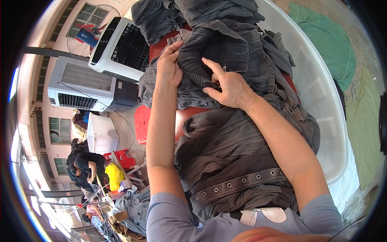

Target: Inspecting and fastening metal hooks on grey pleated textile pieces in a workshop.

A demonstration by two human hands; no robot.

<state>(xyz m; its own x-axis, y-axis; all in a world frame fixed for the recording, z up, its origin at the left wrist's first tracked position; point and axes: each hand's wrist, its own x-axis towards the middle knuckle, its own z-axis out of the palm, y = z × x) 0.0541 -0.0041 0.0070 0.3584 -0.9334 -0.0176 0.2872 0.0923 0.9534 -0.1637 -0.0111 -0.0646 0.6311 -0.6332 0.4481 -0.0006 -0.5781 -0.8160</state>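
Observation:
A dark grey pleated garment (225, 44) lies spread over a red surface, with a pale loose thread on its inner side. My left hand (171, 66) grips the garment's left edge, fingers folded over the cloth. On the right, my right hand (236, 88) rests over the same garment, its index finger and thumb apart and the other fingers curled. Something small and dark shows between that thumb and finger; its kind is unclear. Nearer me, another dark grey pleated garment (225, 149) lies bunched, with a band of metal eyelets (229, 185) across it.
Folded dark garments (217, 12) are piled at the far end. A large white plastic tub (322, 88) curves along the right, beside green cloth (326, 44) on the floor. To the left are a red stool (142, 121), air coolers (86, 82) and a person (86, 163) bending over a table.

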